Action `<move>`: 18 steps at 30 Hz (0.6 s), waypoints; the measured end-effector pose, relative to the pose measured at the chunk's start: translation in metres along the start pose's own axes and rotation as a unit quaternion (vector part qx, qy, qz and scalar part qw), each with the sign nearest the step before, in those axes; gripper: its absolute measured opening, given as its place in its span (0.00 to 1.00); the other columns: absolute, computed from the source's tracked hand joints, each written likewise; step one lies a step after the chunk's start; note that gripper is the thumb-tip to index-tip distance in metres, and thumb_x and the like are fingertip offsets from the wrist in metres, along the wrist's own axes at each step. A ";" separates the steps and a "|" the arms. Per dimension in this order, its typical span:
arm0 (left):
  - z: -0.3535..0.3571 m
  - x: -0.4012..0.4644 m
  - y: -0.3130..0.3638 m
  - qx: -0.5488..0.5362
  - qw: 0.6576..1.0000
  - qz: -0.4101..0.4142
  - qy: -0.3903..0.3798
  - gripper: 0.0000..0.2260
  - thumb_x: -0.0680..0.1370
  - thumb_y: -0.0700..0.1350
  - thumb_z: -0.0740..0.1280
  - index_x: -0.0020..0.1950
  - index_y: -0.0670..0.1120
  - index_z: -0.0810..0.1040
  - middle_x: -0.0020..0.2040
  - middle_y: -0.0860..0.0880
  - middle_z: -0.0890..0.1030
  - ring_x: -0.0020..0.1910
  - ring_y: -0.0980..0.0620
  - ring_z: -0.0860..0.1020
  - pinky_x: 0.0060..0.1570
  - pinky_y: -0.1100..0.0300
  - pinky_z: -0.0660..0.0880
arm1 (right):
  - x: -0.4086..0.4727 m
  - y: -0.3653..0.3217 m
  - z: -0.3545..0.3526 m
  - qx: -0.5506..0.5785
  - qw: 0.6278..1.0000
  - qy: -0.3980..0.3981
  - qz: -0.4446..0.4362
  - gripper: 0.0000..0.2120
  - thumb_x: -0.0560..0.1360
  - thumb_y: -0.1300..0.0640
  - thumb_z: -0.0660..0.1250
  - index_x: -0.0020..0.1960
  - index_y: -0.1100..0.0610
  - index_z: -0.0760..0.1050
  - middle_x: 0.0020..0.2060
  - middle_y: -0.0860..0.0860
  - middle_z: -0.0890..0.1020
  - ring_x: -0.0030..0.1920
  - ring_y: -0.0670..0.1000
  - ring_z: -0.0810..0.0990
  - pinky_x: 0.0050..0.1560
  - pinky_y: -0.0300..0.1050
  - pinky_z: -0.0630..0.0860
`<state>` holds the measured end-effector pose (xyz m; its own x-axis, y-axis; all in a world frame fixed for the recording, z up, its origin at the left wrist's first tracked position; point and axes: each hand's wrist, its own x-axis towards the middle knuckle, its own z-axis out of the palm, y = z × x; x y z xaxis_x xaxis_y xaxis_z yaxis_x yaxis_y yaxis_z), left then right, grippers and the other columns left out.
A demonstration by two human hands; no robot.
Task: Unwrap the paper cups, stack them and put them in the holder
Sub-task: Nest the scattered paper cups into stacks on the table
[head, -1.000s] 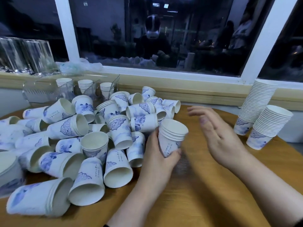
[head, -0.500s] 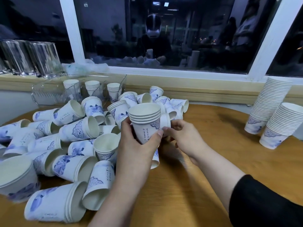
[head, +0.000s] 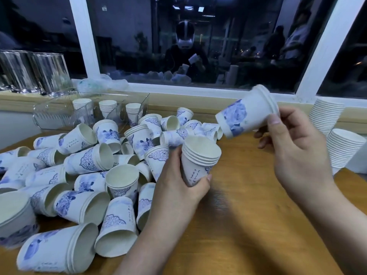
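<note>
A short stack of nested cups [head: 199, 159], white with blue writing on the side, stands mouth up just above the wooden table [head: 248, 225], at the right edge of the heap. The left hand [head: 178, 187] grasps it, fingers and thumb curled round its lower half. Up and to the right, clear of the table, a second short stack [head: 246, 116] is tilted on its side, base pointing down-left toward the first, blue flower print facing the camera. The right hand [head: 294, 147] pinches it near the rims, thumb on the side wall.

Left of both, a heap of loose cups [head: 89, 171] covers the table, most lying on their sides in small nested groups, a few upright, crowding right against the left hand. Behind the heap a clear plastic holder [head: 59, 114] stands by the wall with three short stacks inside. At the far right two tall stacks [head: 335, 135] lean side by side. Crumpled clear wrapping [head: 103, 84] lies on the window ledge [head: 178, 100], beside clear glass containers [head: 31, 70] at far left
</note>
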<state>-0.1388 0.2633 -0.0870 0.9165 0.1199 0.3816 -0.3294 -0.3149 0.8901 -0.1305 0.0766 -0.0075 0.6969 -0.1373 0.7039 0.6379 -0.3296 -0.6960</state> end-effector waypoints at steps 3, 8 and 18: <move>0.014 -0.006 0.004 0.016 0.999 0.010 -0.032 0.27 0.68 0.51 0.75 0.64 0.63 0.70 0.58 0.64 0.79 0.58 0.64 0.76 0.58 0.56 0.76 | -0.005 -0.007 -0.010 -0.090 0.992 -0.072 -0.046 0.07 0.82 0.53 0.60 0.54 0.48 0.77 0.40 0.43 0.80 0.42 0.45 0.79 0.43 0.40 0.75; 0.042 -0.014 0.008 0.014 0.996 -0.001 -0.085 0.30 0.69 0.53 0.76 0.66 0.64 0.67 0.59 0.64 0.78 0.58 0.63 0.76 0.57 0.59 0.74 | -0.012 0.009 -0.025 -0.229 0.945 -0.228 -0.058 0.15 0.82 0.50 0.58 0.64 0.50 0.78 0.52 0.38 0.79 0.57 0.38 0.77 0.55 0.29 0.69; 0.091 -0.013 -0.003 0.030 0.994 -0.010 -0.105 0.25 0.67 0.56 0.75 0.61 0.59 0.72 0.57 0.59 0.78 0.57 0.59 0.77 0.57 0.57 0.76 | -0.061 0.059 -0.039 -0.051 0.963 -0.197 0.176 0.32 0.73 0.47 0.71 0.74 0.42 0.62 0.65 0.37 0.75 0.66 0.36 0.73 0.64 0.37 0.71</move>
<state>-0.1289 0.1766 -0.1172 0.9518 -0.0707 0.2984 -0.3028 -0.3713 0.8777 -0.1483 0.0292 -0.0861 0.9470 0.1006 0.3051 0.3184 -0.4195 -0.8501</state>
